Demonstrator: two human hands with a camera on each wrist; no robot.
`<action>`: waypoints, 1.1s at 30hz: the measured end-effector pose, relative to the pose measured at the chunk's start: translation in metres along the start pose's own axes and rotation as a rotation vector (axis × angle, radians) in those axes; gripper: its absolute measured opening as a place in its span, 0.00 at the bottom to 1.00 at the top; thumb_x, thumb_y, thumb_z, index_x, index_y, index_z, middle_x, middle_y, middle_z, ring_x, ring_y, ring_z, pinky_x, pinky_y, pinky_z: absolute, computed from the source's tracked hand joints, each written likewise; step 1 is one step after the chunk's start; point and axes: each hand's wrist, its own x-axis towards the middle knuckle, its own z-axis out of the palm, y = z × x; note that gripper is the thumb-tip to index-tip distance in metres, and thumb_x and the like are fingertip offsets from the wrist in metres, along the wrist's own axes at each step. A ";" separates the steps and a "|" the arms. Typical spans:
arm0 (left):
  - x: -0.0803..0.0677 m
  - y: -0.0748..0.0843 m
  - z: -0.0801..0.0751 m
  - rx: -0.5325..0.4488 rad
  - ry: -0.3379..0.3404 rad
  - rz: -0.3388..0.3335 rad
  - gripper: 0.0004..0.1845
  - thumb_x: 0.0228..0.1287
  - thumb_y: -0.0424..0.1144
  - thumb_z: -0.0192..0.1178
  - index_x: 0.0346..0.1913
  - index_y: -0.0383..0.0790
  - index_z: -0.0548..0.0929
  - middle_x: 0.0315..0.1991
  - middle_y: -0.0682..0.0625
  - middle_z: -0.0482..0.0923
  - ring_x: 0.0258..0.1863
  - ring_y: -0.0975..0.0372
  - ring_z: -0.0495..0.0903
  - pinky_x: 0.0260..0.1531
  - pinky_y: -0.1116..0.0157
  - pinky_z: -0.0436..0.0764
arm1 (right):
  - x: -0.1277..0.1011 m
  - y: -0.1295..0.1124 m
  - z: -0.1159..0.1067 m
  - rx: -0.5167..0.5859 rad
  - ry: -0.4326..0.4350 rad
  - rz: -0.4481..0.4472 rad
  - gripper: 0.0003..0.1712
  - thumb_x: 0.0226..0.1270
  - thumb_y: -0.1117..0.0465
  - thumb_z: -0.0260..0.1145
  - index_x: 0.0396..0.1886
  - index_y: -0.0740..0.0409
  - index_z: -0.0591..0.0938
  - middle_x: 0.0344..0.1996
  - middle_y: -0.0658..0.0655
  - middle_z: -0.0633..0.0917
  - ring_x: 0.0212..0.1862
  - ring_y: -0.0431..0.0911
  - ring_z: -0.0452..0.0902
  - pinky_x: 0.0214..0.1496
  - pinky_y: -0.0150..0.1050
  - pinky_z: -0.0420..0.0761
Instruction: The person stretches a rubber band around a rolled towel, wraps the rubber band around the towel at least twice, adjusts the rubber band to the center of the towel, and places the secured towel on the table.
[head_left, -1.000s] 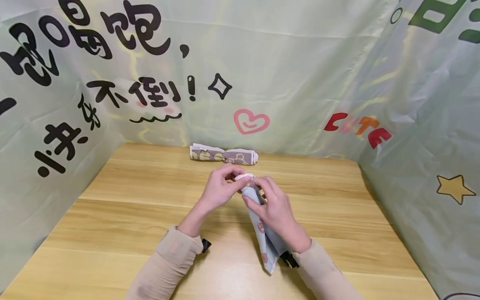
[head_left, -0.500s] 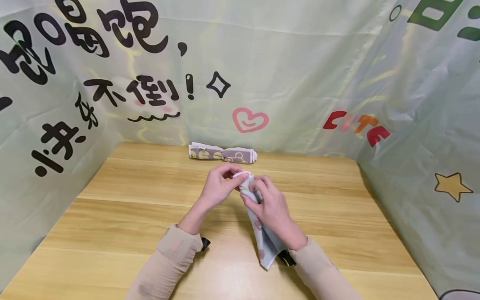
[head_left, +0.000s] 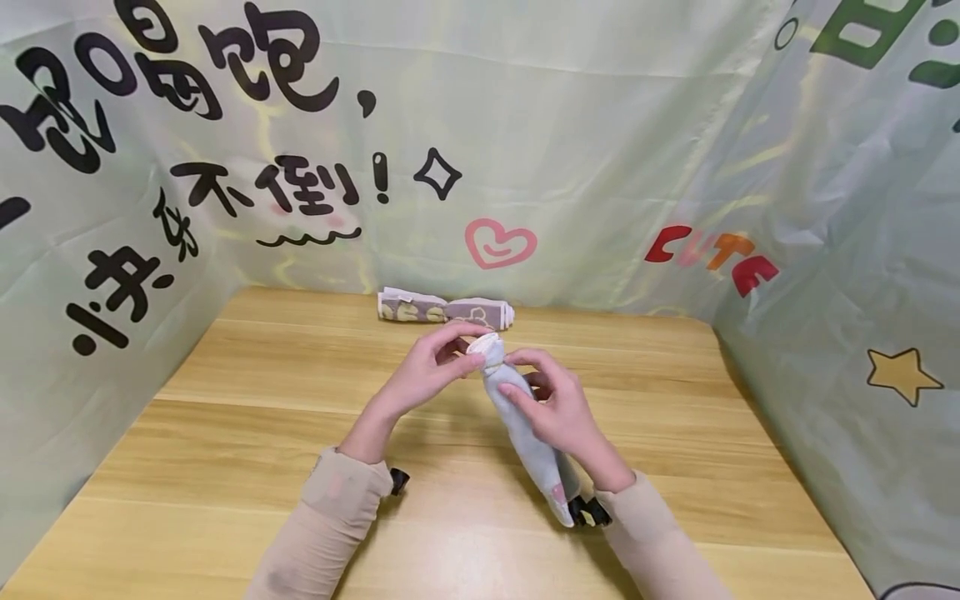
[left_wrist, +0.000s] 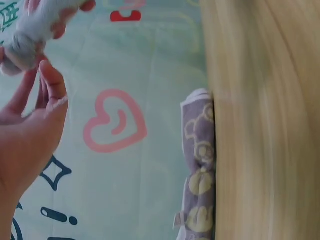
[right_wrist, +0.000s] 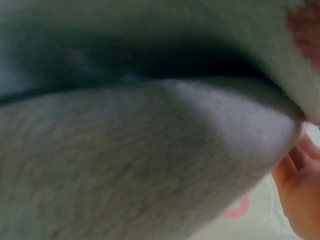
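A light blue towel [head_left: 517, 425] with pinkish patches hangs at a slant over the middle of the table, gathered by a thin yellowish band [head_left: 493, 365] near its top end. My left hand [head_left: 427, 367] pinches the white-edged top end between thumb and fingers. Lower down, my right hand [head_left: 558, 404] grips the body of the towel, thumb on the near side and other fingers partly hidden behind. Seen from the left wrist, the bunched towel [left_wrist: 40, 25] is above my fingertips. Blurred towel cloth [right_wrist: 125, 165] fills most of the right wrist view.
At the table's back edge lies a rolled purple towel [head_left: 476, 312] with yellow figures, pinched in at its middle. Printed fabric walls [head_left: 600, 150] enclose the wooden table [head_left: 262, 400] at the back and both sides. Black wrist mounts [head_left: 400, 481] show below the sleeves.
The blue towel has turned so a plainer side faces up, and its lower end has swung right. The band shows more clearly. My left hand shifted slightly left, my right slightly right.
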 end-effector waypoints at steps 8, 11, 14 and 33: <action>-0.002 -0.001 -0.007 -0.051 -0.075 0.017 0.24 0.74 0.42 0.66 0.64 0.29 0.79 0.57 0.38 0.82 0.46 0.58 0.82 0.44 0.64 0.85 | -0.001 -0.006 -0.002 0.118 -0.079 0.134 0.19 0.67 0.76 0.70 0.57 0.64 0.79 0.51 0.67 0.86 0.38 0.45 0.87 0.32 0.39 0.88; -0.002 -0.001 -0.005 -0.055 -0.013 0.008 0.19 0.73 0.38 0.66 0.58 0.28 0.81 0.50 0.39 0.82 0.38 0.60 0.80 0.37 0.64 0.85 | -0.001 -0.007 0.000 0.043 -0.066 0.091 0.20 0.67 0.73 0.71 0.58 0.60 0.81 0.53 0.62 0.86 0.42 0.48 0.88 0.35 0.41 0.89; -0.001 -0.001 -0.002 -0.062 0.039 0.008 0.12 0.73 0.31 0.65 0.54 0.28 0.82 0.46 0.41 0.82 0.33 0.60 0.79 0.33 0.65 0.84 | 0.000 -0.008 0.001 -0.062 -0.050 -0.003 0.21 0.66 0.72 0.73 0.58 0.57 0.83 0.55 0.58 0.85 0.45 0.51 0.88 0.37 0.42 0.90; 0.002 -0.001 0.024 -0.047 0.221 0.016 0.06 0.63 0.28 0.72 0.38 0.29 0.86 0.35 0.46 0.85 0.33 0.62 0.82 0.29 0.70 0.84 | 0.000 -0.005 0.015 -0.299 0.054 -0.198 0.21 0.52 0.73 0.82 0.40 0.60 0.79 0.46 0.60 0.83 0.38 0.49 0.83 0.28 0.35 0.85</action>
